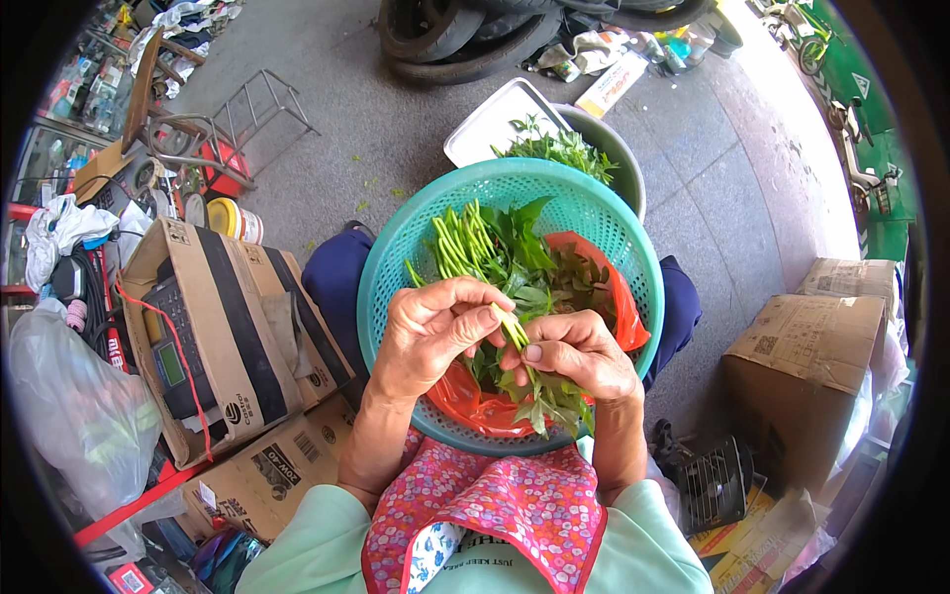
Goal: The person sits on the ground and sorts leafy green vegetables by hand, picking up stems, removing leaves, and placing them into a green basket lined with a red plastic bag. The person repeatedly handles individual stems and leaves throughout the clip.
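Above a green plastic colander (391, 243) on my lap, both hands hold one small bunch of leafy greens (513, 327). My left hand (440, 332) pinches the cut stem ends between thumb and fingertips. Lower on the same stems, my right hand (579, 356) grips them, and the leaves hang down below it. Inside the colander lie a pile of long green stems (463, 241) on the left and broad leaves (529, 238) beside them. An orange-red plastic bag (625, 312) with more greens in it is spread under my hands, partly hidden by them.
Beyond the colander stand a grey basin (633, 173) with leafy greens and a white tray (500, 117). Black tyres (455, 49) lie further off. Cardboard boxes stand at left (233, 327) and right (807, 342). A metal stool frame (223, 129) is at the upper left.
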A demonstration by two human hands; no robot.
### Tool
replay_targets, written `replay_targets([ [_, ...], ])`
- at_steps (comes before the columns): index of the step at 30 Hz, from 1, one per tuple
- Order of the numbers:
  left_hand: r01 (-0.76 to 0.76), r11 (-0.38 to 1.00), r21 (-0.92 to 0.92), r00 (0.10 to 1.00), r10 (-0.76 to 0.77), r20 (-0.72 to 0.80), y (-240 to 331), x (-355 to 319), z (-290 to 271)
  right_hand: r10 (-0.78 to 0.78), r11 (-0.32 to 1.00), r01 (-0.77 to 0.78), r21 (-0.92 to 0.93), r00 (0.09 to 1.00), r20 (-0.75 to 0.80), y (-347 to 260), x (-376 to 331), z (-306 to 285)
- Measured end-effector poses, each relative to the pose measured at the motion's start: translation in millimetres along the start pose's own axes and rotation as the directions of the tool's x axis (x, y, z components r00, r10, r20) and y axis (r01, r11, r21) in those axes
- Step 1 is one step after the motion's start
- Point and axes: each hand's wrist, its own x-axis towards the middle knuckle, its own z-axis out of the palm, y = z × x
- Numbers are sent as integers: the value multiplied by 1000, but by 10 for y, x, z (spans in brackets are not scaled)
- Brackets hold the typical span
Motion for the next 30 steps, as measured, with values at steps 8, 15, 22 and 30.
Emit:
replay_targets([
  [8, -69, 920, 386, 988, 117, -101, 66, -153, 140, -506, 696, 256, -670, 838, -205, -164, -100, 74],
  [15, -170, 869, 466, 963, 247, -110, -40, -197, 228, -411, 727, 128, -675, 869, -278, -89, -21, 300],
  [22, -163, 890, 427, 952, 256, -170, -121, -183, 307, -597, 639, 240, -731, 754, -274, 40, 44, 337],
  [30, 58, 982, 178, 939, 7, -345, -162, -164, 293, -590, 779, 216, -588, 569, -572, 68, 46, 305],
])
